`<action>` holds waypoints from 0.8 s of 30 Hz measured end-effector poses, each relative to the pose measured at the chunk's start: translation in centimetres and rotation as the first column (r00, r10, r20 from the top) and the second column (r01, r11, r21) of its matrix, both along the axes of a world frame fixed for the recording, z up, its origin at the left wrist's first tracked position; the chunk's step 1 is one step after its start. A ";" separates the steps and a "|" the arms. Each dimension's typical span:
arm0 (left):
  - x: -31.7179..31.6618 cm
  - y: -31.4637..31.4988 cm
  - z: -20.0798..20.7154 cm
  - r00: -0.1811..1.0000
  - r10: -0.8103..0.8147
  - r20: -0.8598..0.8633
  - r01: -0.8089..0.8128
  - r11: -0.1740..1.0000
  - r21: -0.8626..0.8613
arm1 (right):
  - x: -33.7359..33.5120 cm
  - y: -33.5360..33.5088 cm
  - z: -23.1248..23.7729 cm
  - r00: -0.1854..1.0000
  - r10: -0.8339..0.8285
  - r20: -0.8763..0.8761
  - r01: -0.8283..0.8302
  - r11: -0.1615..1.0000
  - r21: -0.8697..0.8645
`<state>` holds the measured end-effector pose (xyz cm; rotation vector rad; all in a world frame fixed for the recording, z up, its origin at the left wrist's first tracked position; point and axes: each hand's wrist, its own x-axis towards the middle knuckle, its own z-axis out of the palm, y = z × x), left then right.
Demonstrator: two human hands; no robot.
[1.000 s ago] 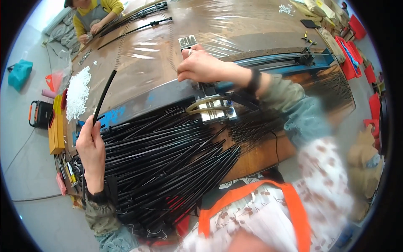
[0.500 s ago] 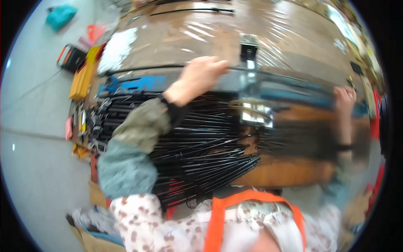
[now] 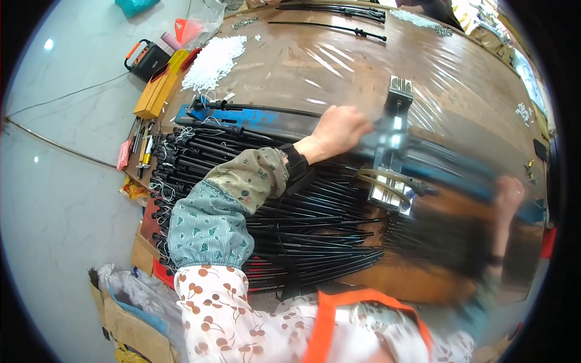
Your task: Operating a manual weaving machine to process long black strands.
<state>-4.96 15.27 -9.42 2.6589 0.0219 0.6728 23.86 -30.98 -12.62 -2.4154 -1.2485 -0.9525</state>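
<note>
My left hand is closed around a long black rod, just left of a metal clamp fixture. The rod lies along a blue and dark channel that runs across the table; its left end carries a black fitting with a white cord. My right hand is smeared by motion near the channel's right end, and its fingers cannot be made out. Below my left forearm many similar black rods lie in a heap, their corded ends to the left. A brownish looped hose or band hangs at the fixture's near end.
Dark, coil-like thin pieces lie in a pile at the right. White small parts are heaped at the far left of the table. A yellow box and hand tools edge the left side. More rods rest at the back.
The whole scene has shifted right and down in the picture as the view turned. My left hand keeps its place beside the fixture; my right hand stays near the channel's right end, still blurred.
</note>
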 end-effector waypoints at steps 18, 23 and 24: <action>1.0 -1.3 1.1 0.976 0.076 -0.202 -0.039 0.983 0.180 | -15.7 7.7 2.1 0.949 0.235 -0.209 -0.214 0.970 0.116; 1.3 -1.2 1.1 0.981 0.051 -0.189 -0.016 0.983 0.181 | -16.5 9.6 1.2 0.915 0.307 -0.263 -0.284 0.951 0.122; 1.3 -1.4 1.1 0.982 0.053 -0.181 -0.015 0.979 0.203 | -16.7 10.2 1.1 0.907 0.309 -0.286 -0.282 0.950 0.133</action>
